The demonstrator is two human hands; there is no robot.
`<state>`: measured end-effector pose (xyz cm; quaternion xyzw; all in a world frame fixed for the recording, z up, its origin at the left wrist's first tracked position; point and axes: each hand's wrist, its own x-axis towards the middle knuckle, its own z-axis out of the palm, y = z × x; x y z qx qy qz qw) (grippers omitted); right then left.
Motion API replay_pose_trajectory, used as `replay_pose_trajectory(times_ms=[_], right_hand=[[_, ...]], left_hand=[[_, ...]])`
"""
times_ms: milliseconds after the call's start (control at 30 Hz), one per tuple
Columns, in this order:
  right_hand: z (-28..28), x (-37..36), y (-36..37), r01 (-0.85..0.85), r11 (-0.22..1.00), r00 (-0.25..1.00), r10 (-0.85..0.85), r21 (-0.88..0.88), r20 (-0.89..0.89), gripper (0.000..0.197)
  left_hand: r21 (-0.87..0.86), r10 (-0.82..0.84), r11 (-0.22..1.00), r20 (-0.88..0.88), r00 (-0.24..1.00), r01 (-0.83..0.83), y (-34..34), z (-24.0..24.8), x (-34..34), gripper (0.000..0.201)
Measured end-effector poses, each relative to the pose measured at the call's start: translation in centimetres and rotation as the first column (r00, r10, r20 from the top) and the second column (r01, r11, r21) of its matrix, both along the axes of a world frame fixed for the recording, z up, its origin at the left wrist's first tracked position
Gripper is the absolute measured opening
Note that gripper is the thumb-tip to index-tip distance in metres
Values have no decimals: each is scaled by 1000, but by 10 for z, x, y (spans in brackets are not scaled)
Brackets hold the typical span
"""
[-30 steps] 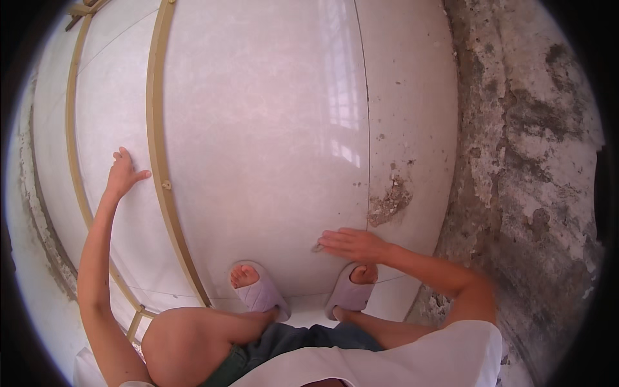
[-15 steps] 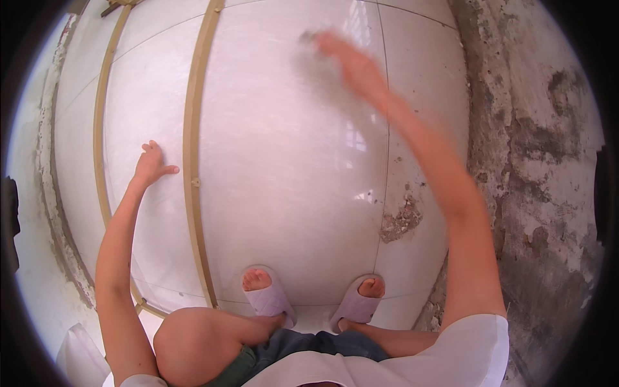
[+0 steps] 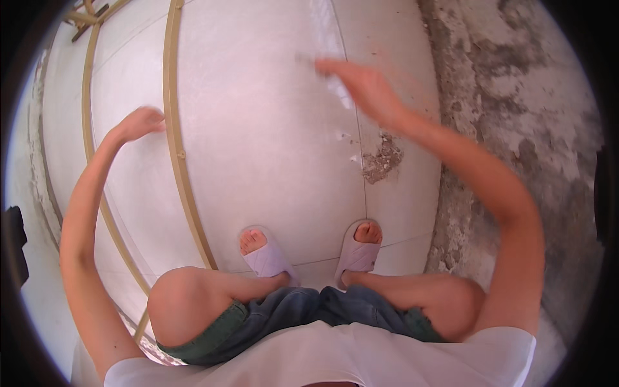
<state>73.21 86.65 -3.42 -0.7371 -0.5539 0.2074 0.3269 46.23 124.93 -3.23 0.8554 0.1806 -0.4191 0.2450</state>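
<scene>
My right hand (image 3: pixel 364 90) is over the pale tiled floor (image 3: pixel 258 161), smeared by motion, its fingers closed around a small greyish thing (image 3: pixel 305 61). That thing is too blurred to name. My left hand (image 3: pixel 143 122) hovers close to the longer wooden strip (image 3: pixel 175 129), fingers bent but apart, with nothing seen in them. Whether its fingertips touch the wood, I cannot tell. A second wooden strip (image 3: pixel 87 109) runs to the left of the first, beneath my left forearm.
Rough, stained wall (image 3: pixel 503 142) with peeling plaster rises along the right. A broken, crumbly patch (image 3: pixel 383 159) marks the floor near it. Wooden pieces join at the far left corner (image 3: pixel 97 18). My slippered feet (image 3: pixel 258 248) stand on the near tiles.
My view has shifted, moving the strips left. My left hand has come closer to the longer strip, its fingers more bent. My right elbow has swung outward, the small greyish thing still in hand.
</scene>
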Motion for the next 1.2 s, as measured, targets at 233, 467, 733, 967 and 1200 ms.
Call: replay_pose_trajectory(times_ms=[233, 467, 733, 967, 1200], right_hand=[[-30, -59, -104, -456, 867, 773, 498, -201, 393, 42], [99, -86, -235, 64, 893, 962, -175, -446, -212, 26], [56, -154, -326, 766, 506, 462, -862, -397, -208, 15], [6, -170, -316, 709, 562, 436, -824, -427, -361, 16], [-5, -169, -311, 724, 514, 303, -836, -459, -458, 15]], left_hand=[[234, -664, 666, 618, 421, 708, -231, 47, 186, 12], [209, -494, 543, 863, 108, 813, -294, -63, 111, 32], [-87, -196, 668, 938, 287, 739, -373, -117, 79, 41], [202, -347, 366, 935, -68, 908, -443, -123, 105, 42], [323, -501, 443, 863, -68, 836, -349, -122, 235, 40]])
